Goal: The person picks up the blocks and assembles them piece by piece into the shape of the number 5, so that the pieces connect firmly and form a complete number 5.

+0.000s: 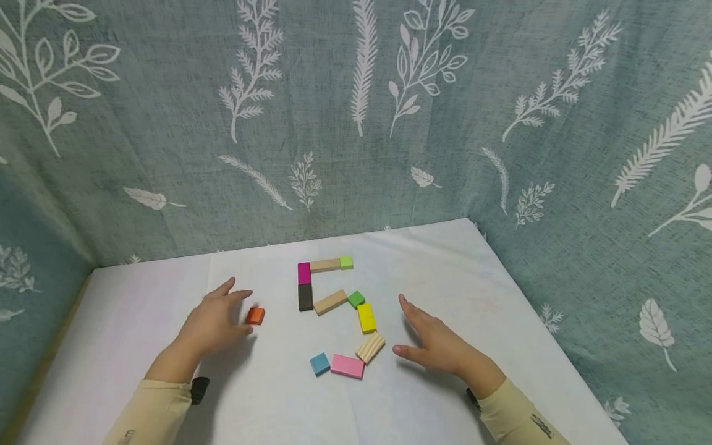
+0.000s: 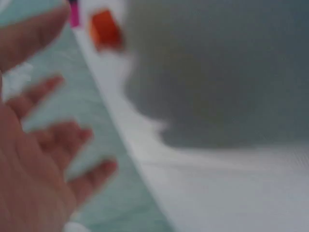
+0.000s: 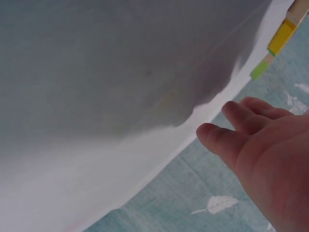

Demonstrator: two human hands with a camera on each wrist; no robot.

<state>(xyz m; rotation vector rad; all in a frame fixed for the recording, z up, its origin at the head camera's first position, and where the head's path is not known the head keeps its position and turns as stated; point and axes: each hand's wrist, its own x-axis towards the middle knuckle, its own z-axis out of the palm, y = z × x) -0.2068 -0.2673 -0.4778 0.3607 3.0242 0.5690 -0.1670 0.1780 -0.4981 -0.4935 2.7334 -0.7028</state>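
Observation:
On the white table my left hand [image 1: 214, 319] hovers with fingers spread beside a small orange block [image 1: 256, 316], which sits just off the fingertips. That orange block [image 2: 105, 30] shows blurred in the left wrist view, apart from the thumb. My right hand [image 1: 436, 343] holds nothing, fingers extended, right of a yellow block [image 1: 367, 318] and a ridged wooden block [image 1: 371, 348]. These join a curving row with a green block [image 1: 356, 300], a plain wooden block [image 1: 330, 302], a pink block [image 1: 347, 366] and a blue block [image 1: 319, 364].
Behind them stand a magenta block [image 1: 304, 273], a black block [image 1: 305, 297], another wooden block [image 1: 325, 265] and a lime block [image 1: 347, 262], set end to end. A grey-green leaf-patterned curtain [image 1: 334, 185] hangs along the back and sides of the white table [image 1: 267, 402].

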